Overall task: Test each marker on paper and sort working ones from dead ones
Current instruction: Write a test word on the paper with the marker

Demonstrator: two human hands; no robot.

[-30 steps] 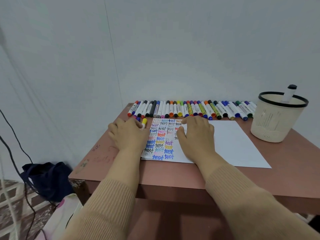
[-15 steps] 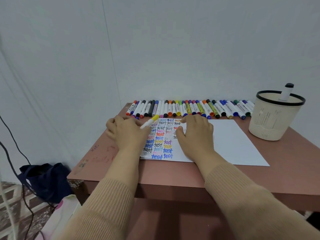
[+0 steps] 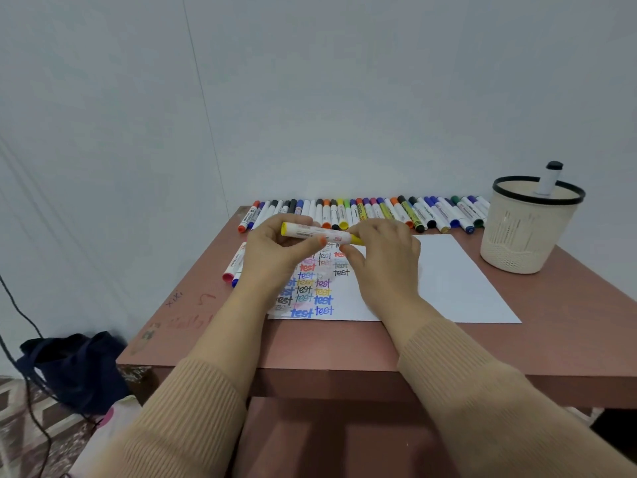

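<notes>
Since half a second ago the yellow marker (image 3: 319, 233) has come up from the left edge of the paper (image 3: 455, 281). The right hand (image 3: 386, 260), which lay flat on the sheet, has lifted to meet it.

In the head view the marker hangs roughly level above the written part of the paper, between the two hands. The left hand (image 3: 275, 251) grips the barrel, with the fingers curled over the top and the thumb pressed up from below. The right hand pinches the marker's right yellow end between its thumb and curled fingertips. I cannot tell whether the cap there is fully seated.

The paper lies flat on the brown table (image 3: 344, 343). Its left part is filled with columns of the word "test" in many colours, and its right part is blank. Along the back of the table, against the wall, a row of markers (image 3: 379, 210) lies side by side. A red-capped marker (image 3: 231, 269) and a blue-capped marker (image 3: 237, 280) lie just beside the paper's left edge, partly hidden by the left hand.

Near the right end of the row stands a cream basket (image 3: 517, 243) with a black rim. One black-capped marker (image 3: 548, 179) stands leaning in it. Both forearms wear tan ribbed sleeves (image 3: 193, 408). On the floor left of the table sit a dark bag (image 3: 76, 367) and a black cable (image 3: 20, 317).
</notes>
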